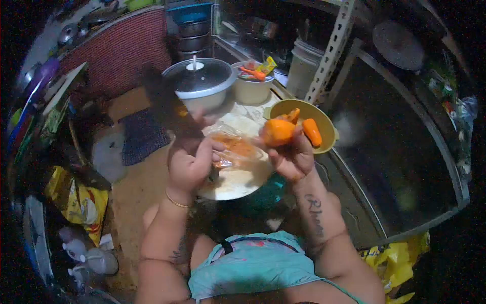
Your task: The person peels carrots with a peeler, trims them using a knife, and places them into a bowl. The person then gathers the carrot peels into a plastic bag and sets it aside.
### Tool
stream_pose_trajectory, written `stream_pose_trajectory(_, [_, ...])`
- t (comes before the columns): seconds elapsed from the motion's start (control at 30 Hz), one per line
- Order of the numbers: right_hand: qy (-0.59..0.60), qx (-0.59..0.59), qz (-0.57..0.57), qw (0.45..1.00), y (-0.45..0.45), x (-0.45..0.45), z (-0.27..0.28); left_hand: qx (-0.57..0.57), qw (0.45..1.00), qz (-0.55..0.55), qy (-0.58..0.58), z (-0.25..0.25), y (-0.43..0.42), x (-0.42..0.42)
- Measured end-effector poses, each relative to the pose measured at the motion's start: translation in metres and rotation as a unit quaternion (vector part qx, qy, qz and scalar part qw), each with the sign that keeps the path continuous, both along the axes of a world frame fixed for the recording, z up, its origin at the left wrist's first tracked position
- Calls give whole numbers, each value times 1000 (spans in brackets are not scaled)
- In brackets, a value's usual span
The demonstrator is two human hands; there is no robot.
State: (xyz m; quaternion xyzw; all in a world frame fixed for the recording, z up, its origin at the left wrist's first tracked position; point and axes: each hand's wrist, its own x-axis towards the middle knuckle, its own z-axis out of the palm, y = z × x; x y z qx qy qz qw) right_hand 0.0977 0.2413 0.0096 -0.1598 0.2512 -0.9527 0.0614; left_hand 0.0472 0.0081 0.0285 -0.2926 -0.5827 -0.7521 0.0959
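My left hand (pixel 195 162) is closed on the edge of a clear plastic bag (pixel 235 147) with orange bits inside. The bag lies over a pale round board or plate (pixel 238 183). In my right hand (pixel 296 159) I hold an orange vegetable (pixel 278 133), its far side turned away from me. Behind that hand stands a yellow-green bowl (pixel 329 125) with a long orange piece (pixel 312 133) in it. Whether the smaller orange piece above my fingers is in the hand or the bowl I cannot tell.
A lidded pot (pixel 202 83) and a tub (pixel 251 91) with packets and an orange-handled tool on top stand beyond the board. A metal shelf post (pixel 331 50) rises at the back right. Yellow bags (pixel 78 202) lie at the left.
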Motion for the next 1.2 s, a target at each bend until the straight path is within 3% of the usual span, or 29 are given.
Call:
stream_pose_trajectory(0.1, [-28, -73, 72, 994, 4, -5, -31, -44, 999, -21, -3, 4, 1, 8])
stream_pose_trajectory(0.17, [-61, -90, 80, 991, 5, -4, -43, -169, 985, 7, 42, 1, -1, 11])
stream_pose_trajectory(0.3, [-75, -39, -13, 996, -4, -1, -40, -272, 957, -13, 105, 10, 5, 27])
stream_pose_trajectory(0.37, [-52, -63, 40, 996, 0, -4, -46, -291, 947, -30, 136, 8, 9, 29])
stream_pose_trajectory(0.5, [-29, -72, 50, 996, -4, -3, -44, -276, 944, -71, 169, 5, 15, 27])
stream_pose_trajectory(0.6, [33, 3, 3, 999, -18, 4, -25, -270, 942, -80, 185, 4, 16, 29])
stream_pose_trajectory(0.7, [-80, 61, -91, 991, -26, 7, -19, -288, 935, -81, 189, 7, 16, 34])
stream_pose_trajectory(0.83, [-65, 111, -128, 983, -32, 15, -6, -300, 934, -83, 174, 11, 16, 40])
stream_pose_trajectory(0.97, [-28, 161, -140, 977, -29, 19, -4, -333, 926, -104, 143, 18, 13, 43])
stream_pose_trajectory(1.07, [-23, 190, -129, 973, -20, 22, -8, -326, 923, -73, 190, 10, 15, 40])
stream_pose_trajectory(1.2, [-33, 157, -109, 981, -22, 27, -5, -302, 936, -130, 127, 13, 12, 35])
